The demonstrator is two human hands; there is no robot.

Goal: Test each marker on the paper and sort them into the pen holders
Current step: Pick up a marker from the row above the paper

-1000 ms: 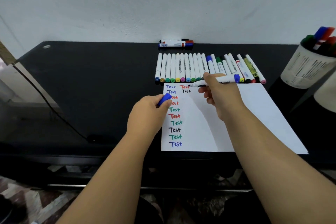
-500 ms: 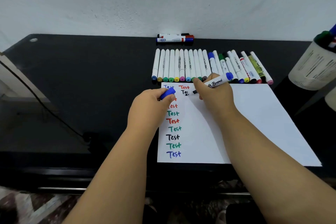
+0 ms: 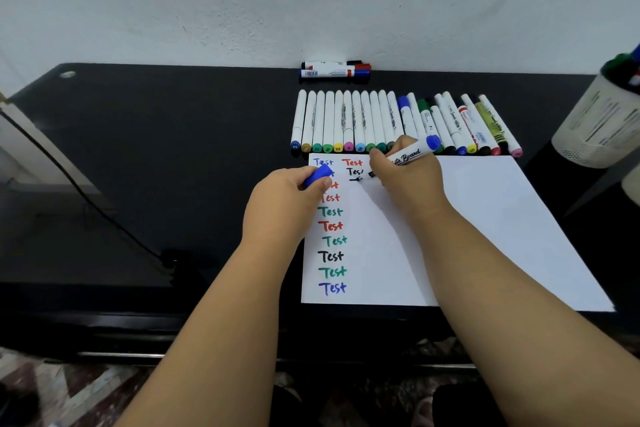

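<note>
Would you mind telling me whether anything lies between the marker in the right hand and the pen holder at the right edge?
Nothing visible does: the marker and pen holder have only bare paper and table between them.

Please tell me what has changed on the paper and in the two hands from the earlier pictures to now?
The right hand brought the whiteboard marker from above the paper's far edge down onto the paper, turning its tip downward, and has begun a new dark mark under the two words of the second column. The left hand still holds the blue cap. The row of markers and the finished words look unchanged.
</note>
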